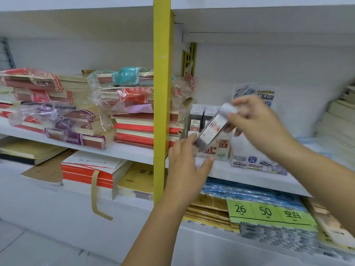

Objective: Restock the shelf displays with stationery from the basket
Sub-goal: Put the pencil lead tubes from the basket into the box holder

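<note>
While both hands are raised in front of the shelf (249,177), a slim pack (212,129) of pencil leads, white with red print, is held slantwise between them. The left hand (187,164) pinches the pack's lower end between thumb and fingertips, and the right hand (257,123) grips its upper end with curled fingers. The pack is blurred, so its print cannot be read. It hangs in the air just in front of a display box (222,144) marked HB 0.5, which stands on the shelf with rows of similar packs upright inside it. The pack's upper end is level with the top of those rows; whether it touches them cannot be told.

Just right of that box, under the right wrist, stands a second display box (257,164) printed in blue and white. A yellow post (162,93) rises to the left of the hands, and beyond it stacks of notebooks (76,112), several in clear wrapping, lie on the neighbouring shelf. Below the right forearm a green label (269,212) reads 26 and 50.
</note>
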